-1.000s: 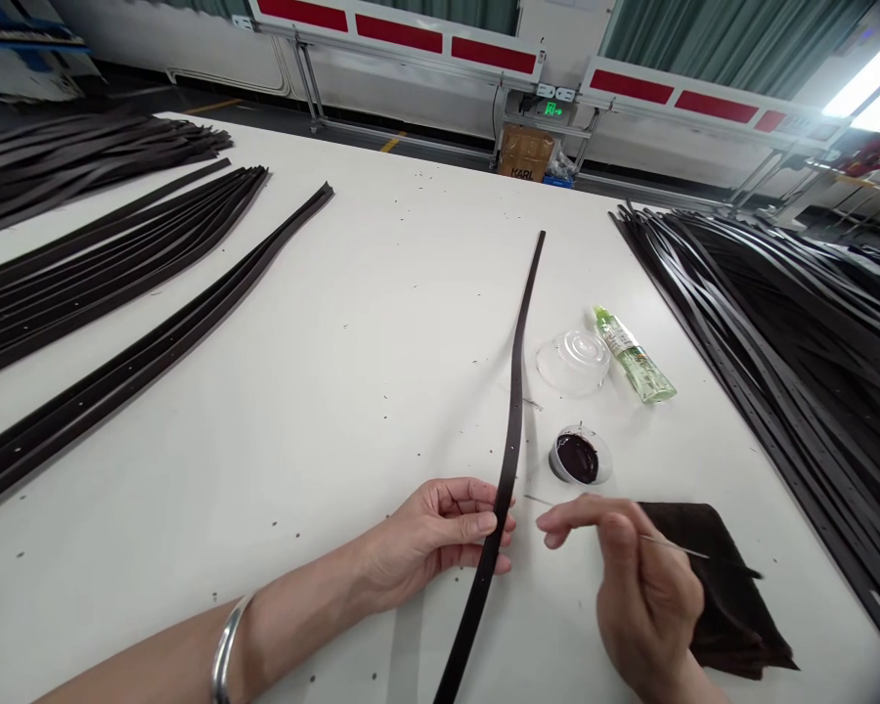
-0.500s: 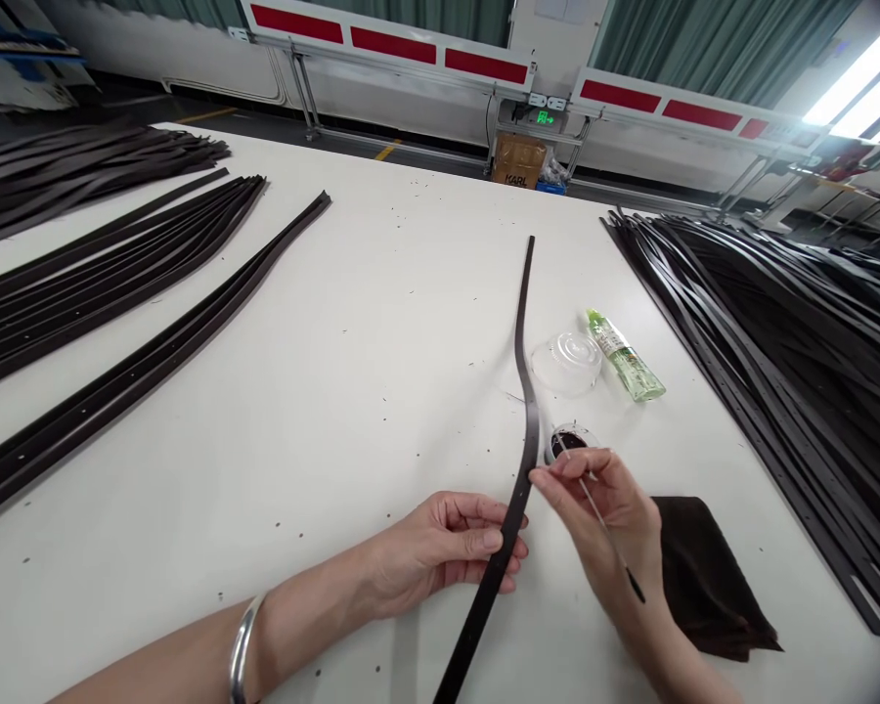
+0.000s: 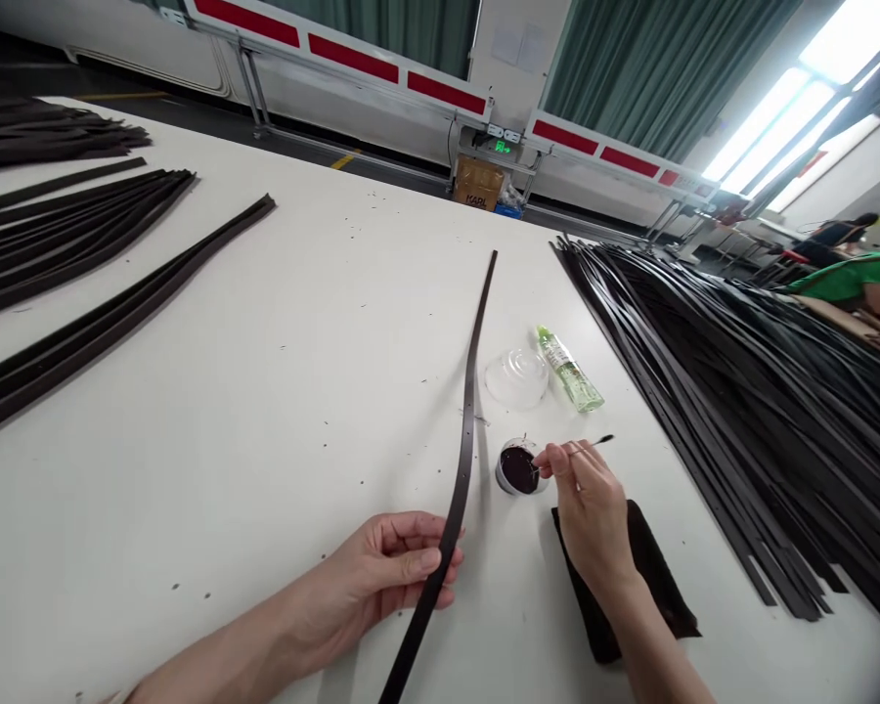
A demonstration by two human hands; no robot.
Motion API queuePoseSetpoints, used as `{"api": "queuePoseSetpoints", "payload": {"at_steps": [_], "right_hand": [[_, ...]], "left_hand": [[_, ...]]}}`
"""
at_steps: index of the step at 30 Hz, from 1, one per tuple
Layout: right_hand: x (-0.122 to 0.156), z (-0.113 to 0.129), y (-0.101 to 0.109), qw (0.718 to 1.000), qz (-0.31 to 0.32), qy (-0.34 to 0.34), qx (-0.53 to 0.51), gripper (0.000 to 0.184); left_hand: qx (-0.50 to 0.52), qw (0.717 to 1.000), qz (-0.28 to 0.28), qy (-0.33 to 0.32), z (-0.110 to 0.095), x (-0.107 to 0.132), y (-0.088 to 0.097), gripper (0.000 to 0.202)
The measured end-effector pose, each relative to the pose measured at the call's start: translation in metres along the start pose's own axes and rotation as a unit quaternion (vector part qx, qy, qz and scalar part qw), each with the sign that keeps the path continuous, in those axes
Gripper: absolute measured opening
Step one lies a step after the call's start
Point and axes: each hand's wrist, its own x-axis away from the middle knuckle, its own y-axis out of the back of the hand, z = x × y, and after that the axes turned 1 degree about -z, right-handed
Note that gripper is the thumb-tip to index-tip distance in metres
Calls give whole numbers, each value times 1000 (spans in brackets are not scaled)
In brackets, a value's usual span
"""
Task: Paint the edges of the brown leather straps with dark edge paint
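Observation:
A long, narrow dark strap (image 3: 463,464) with small holes along it is pinched between the thumb and fingers of my left hand (image 3: 396,567). It runs from the lower frame edge toward the far side of the table. My right hand (image 3: 591,518) grips a thin cotton swab (image 3: 605,440), one dark end of which sticks out to the right. The swab's other end is at a small clear cup of dark liquid (image 3: 517,471); whether it touches the liquid I cannot tell. A folded dark cloth (image 3: 656,567) lies beneath my right hand and forearm.
Beyond the cup are a clear plastic lid (image 3: 517,378) and a green bottle (image 3: 570,370). Many dark straps (image 3: 675,391) cover the table's right side, and more straps (image 3: 117,303) lie at left. A person in a green top (image 3: 851,279) is at far right.
My right hand has moved away from the strap to the cup, bringing the swab with it. My left hand still holds the strap. The view has shifted to the right.

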Motion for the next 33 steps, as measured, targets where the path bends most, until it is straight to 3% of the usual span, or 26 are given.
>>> {"api": "queuePoseSetpoints", "payload": {"at_steps": [12, 21, 25, 27, 30, 33], "right_hand": [[-1, -10, -11, 997, 28, 61, 49, 37], [-1, -9, -13, 997, 32, 52, 42, 37], [1, -2, -6, 1000, -3, 17, 16, 37], [2, 4, -2, 998, -29, -38, -32, 38], [6, 12, 3, 974, -50, -152, -163, 40], [12, 19, 2, 945, -38, -199, -255, 40]], "left_hand": [[-9, 1000, -8, 2, -1, 0, 0, 25], [-20, 1000, -1, 2, -3, 1, -3, 25], [-18, 1000, -2, 3, -2, 2, -1, 22], [-14, 1000, -6, -1, -2, 1, -1, 22], [-7, 1000, -12, -7, -1, 1, -1, 22], [-4, 1000, -2, -11, -2, 1, -2, 21]]}}
